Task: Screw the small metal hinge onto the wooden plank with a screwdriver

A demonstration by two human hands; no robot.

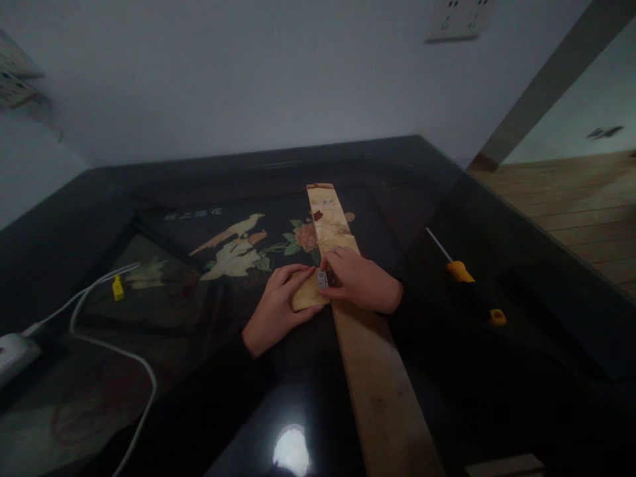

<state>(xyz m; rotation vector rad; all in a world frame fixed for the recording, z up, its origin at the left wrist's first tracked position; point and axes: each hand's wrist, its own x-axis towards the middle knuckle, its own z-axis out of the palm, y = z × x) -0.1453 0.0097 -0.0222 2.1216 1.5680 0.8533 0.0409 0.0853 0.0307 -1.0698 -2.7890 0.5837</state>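
Note:
A long wooden plank [382, 391] lies lengthwise on the dark table, its far end rough and stained. Against its left side sits a shorter piece of wood [309, 297]. My left hand [281, 305] grips that short piece, thumb at the near edge and fingers at the far edge. With thumb and fingers, my right hand [360, 281] pinches a small silvery metal bracket [322, 279] with holes, where the two woods meet. Part of the bracket is hidden by the fingers, so its full shape is unclear. The right palm rests over the plank.
To the right lies a screwdriver [461, 271] with a yellow and black handle. On the left are a white cable [114, 348] with a yellow tag [118, 288] and a white power strip [17, 354]. A wall [238, 86] stands behind the dark table [397, 159].

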